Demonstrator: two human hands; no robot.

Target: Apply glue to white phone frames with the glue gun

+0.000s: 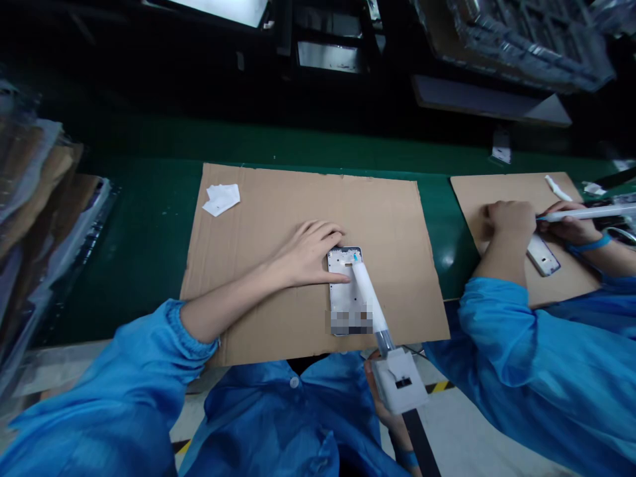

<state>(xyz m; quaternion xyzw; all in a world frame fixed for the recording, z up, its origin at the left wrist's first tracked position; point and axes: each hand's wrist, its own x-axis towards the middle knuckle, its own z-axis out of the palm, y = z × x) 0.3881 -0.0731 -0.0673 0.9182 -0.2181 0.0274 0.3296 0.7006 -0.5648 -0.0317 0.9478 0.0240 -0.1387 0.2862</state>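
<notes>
A silver phone frame (342, 301) lies on a brown cardboard sheet (278, 218) in front of me. My left hand (308, 255) rests flat on the cardboard, its fingers pressing the frame's upper left corner. My right hand (380, 397) is mostly hidden behind a white pen-shaped power tool (377, 318) that it grips near my body. The tool's tip touches the upper part of the frame.
A folded white cloth (222, 198) lies at the cardboard's far left corner. To the right, a co-worker's hands (507, 222) hold a similar tool over another frame (543, 255) on a second cardboard sheet (561, 278). The green belt (144, 232) runs underneath. Stacked trays (44, 199) stand at left.
</notes>
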